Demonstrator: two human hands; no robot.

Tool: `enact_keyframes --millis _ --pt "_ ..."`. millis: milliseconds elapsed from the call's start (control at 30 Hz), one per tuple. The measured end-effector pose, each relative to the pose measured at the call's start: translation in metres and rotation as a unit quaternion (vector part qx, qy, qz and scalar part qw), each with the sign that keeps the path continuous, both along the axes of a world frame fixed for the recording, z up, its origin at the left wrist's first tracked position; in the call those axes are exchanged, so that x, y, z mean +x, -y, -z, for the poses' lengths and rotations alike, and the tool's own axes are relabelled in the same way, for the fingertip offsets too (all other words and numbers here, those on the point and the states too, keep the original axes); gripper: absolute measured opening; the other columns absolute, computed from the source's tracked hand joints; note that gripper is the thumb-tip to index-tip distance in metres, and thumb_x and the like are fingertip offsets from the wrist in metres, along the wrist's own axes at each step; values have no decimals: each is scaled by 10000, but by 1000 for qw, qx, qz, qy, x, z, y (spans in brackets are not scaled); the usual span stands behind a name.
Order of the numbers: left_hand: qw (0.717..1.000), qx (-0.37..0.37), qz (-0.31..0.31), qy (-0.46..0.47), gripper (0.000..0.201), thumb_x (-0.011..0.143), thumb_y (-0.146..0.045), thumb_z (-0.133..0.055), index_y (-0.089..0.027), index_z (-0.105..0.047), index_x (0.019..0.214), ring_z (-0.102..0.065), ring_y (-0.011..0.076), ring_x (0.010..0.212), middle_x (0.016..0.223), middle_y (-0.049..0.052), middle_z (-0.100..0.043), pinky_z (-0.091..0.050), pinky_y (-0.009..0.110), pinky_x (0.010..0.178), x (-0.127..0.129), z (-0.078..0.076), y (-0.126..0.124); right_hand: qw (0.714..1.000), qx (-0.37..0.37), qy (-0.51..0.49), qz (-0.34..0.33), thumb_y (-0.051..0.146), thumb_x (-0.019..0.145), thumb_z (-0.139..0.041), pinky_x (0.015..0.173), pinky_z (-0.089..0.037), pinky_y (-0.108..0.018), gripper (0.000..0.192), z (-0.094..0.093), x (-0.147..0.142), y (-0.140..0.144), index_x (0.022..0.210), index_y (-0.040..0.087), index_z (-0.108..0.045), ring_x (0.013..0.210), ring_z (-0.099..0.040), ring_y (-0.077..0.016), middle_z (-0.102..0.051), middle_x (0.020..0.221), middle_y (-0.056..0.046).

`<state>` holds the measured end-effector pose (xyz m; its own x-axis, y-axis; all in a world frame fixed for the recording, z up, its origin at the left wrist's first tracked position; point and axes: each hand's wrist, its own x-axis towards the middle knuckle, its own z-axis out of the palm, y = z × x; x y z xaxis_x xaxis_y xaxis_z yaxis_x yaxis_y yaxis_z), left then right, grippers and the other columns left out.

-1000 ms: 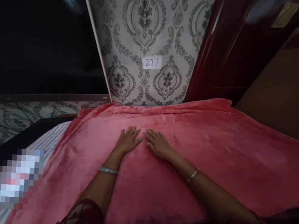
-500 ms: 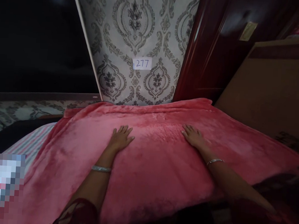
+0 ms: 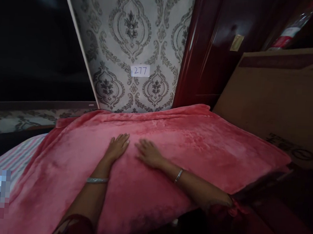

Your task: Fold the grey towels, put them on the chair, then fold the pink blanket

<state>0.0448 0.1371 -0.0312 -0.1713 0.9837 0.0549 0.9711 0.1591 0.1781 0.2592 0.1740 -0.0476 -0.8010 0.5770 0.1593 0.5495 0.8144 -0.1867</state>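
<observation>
Head view shows the left hand (image 3: 117, 146) and right hand (image 3: 148, 153) lying flat, fingers spread and palms down, close together on the pink blanket (image 3: 197, 147), each grip wide and holding nothing. The blanket is spread over the bed, below the patterned wall (image 3: 130, 30) with its "277" label (image 3: 140, 70), beside a cardboard box (image 3: 276, 99)

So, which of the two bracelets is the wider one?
The bracelet on the left wrist, a broad pale band. The bracelet on the right wrist is only a thin ring. Both hands lie flat on the pink blanket.
</observation>
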Motion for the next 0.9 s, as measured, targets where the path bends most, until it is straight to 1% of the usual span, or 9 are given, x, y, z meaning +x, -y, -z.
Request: enact_keyframes --millis 100,167,233,300,400,467,567,700,900 --pt "999 24 -14 33 580 1025 -301 -176 -261 -363 1573 -290 178 1526 1630 19 -357 -208 466 1252 -5 3 -2 986 8 -29 -162 615 1019 -365 1256 -160 -418 665 3 -11 42 1612 326 -282 1536 -222 -247 -229 1671 11" --pt "999 27 -18 41 585 1024 -301 -163 -254 -382 1564 -304 173 1520 1621 18 -374 -212 458 1253 -7 6 -5 981 10 -32 -191 632 1005 -375 1260 -164 -364 625 -1 0 43 1590 426 -292 1528 -247 -190 -267 1651 107" --pt "999 32 -16 33 578 1023 -322 -185 -253 -399 1556 -300 180 1523 1619 18 -381 -207 462 1254 -9 9 -8 995 13 -31 -99 577 997 -427 1249 -208 -347 588 -7 26 19 1559 412 -377 1500 -306 -183 -340 1629 99" --pt "999 44 -7 20 571 1024 -356 -207 -258 -420 1544 -295 187 1525 1620 19 -380 -211 461 1252 -10 12 -10 996 16 -30 80 454 1000 -449 1226 -264 -381 559 -15 65 -21 1524 261 -469 1467 -361 -224 -395 1613 -20" --pt "998 58 7 12 570 1026 -381 -202 -265 -462 1520 -312 192 1519 1618 28 -385 -232 458 1242 -11 14 -11 946 14 -35 322 320 1040 -293 1192 -294 -503 554 -23 139 -79 1524 81 -418 1463 -357 -296 -399 1577 -208" --pt "998 60 9 13 565 1024 -382 -216 -268 -475 1512 -323 202 1514 1613 36 -393 -238 474 1236 -12 14 -11 912 2 -25 410 299 1045 -230 1166 -294 -573 583 -22 184 -101 1530 2 -360 1480 -320 -351 -336 1584 -285" --pt "998 65 13 20 556 1017 -389 -252 -261 -481 1507 -330 221 1512 1609 46 -397 -237 501 1233 -14 16 -12 890 -27 -1 456 353 1055 -241 1171 -283 -567 612 -15 221 -114 1553 9 -328 1499 -283 -368 -278 1616 -276" --pt "997 59 5 42 568 1008 -373 -269 -207 -480 1508 -307 244 1522 1606 68 -401 -200 529 1245 -15 19 -15 896 -47 25 441 410 1063 -256 1196 -227 -562 599 -9 211 -125 1576 116 -349 1522 -238 -346 -260 1647 -205" --pt "987 87 -7 135 563 995 -383 -309 -177 -518 1476 -361 247 1496 1562 100 -465 -183 530 1257 -17 13 -13 953 -42 31 298 446 1063 -310 1212 -236 -485 586 -16 111 -131 1580 176 -367 1522 -259 -294 -299 1644 -151"
